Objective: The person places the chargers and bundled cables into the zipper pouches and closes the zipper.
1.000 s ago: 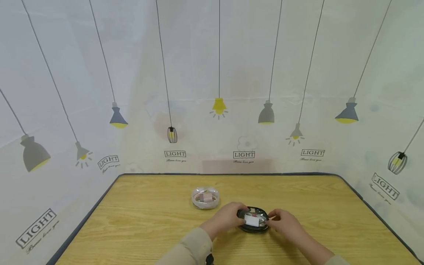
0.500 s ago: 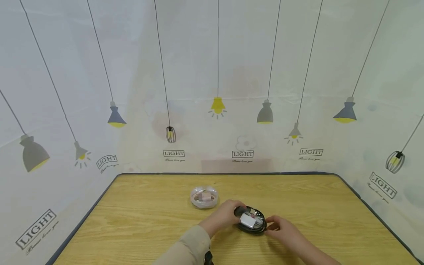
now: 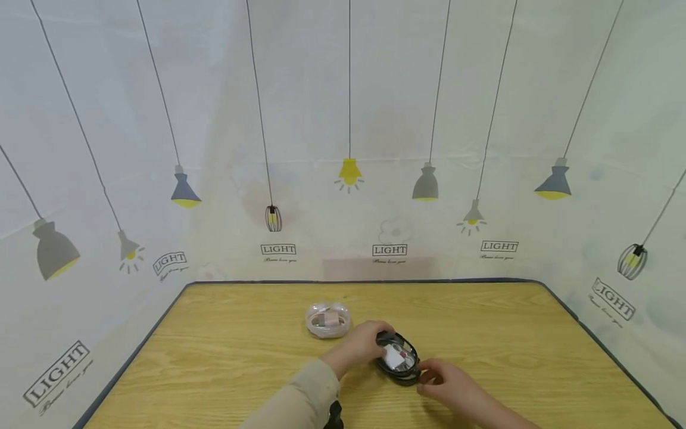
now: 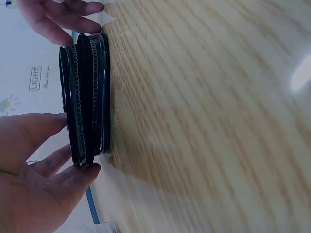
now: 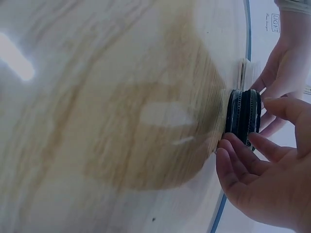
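Observation:
A black oval zip case (image 3: 403,378) with a see-through top stands on the wooden table, showing a white block (image 3: 393,357) and a pale coiled cable inside. My left hand (image 3: 356,345) grips its left end, thumb over the top and fingertips at the lower edge. At the opposite end, my right hand (image 3: 452,384) holds the edge between thumb and fingers. In the left wrist view, two rows of zip teeth (image 4: 95,92) run along the side with dark fabric between them. My right fingers hide part of the case's end in the right wrist view.
Left of the case and farther back sits a clear oval box (image 3: 328,320) with a pinkish block and cable in it. The table (image 3: 230,357) has a dark rim and meets a wall covering (image 3: 300,119) printed with hanging lamps.
The case has turned clockwise in the head view, its right end swinging nearer to me. My right hand has moved with it, left and toward me. The clear box has stayed put.

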`<state>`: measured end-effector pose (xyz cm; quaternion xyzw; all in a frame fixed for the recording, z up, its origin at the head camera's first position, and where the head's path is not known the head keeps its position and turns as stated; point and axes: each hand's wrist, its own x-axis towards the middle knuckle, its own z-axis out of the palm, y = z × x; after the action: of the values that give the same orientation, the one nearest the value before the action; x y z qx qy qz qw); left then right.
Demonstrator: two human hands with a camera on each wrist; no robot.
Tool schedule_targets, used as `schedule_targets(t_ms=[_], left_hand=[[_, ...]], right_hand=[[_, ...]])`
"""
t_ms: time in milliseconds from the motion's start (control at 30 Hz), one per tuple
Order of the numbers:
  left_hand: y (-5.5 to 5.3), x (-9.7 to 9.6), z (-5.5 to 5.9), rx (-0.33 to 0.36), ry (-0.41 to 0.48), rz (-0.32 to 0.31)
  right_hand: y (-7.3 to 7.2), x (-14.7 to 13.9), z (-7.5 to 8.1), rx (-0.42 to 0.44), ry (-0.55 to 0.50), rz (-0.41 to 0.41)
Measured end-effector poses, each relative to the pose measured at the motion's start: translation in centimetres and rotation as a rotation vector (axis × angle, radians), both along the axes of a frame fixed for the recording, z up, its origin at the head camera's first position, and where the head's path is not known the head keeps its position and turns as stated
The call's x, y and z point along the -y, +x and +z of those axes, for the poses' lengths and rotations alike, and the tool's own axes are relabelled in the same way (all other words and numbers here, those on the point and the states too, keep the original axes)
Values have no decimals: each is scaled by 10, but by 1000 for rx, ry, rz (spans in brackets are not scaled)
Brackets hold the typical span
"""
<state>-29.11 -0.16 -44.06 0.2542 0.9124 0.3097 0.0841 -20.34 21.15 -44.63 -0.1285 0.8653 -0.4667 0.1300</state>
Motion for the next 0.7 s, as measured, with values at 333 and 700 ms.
schedule_targets(t_ms=[333,700], left_hand=[[7,-9,6,-181,-213,-77],[22,0,9,-469,-461,-341]], right_hand=[[-8,-3,3,-75,119,-170],[-31,-14,-2,-177,145,-83]])
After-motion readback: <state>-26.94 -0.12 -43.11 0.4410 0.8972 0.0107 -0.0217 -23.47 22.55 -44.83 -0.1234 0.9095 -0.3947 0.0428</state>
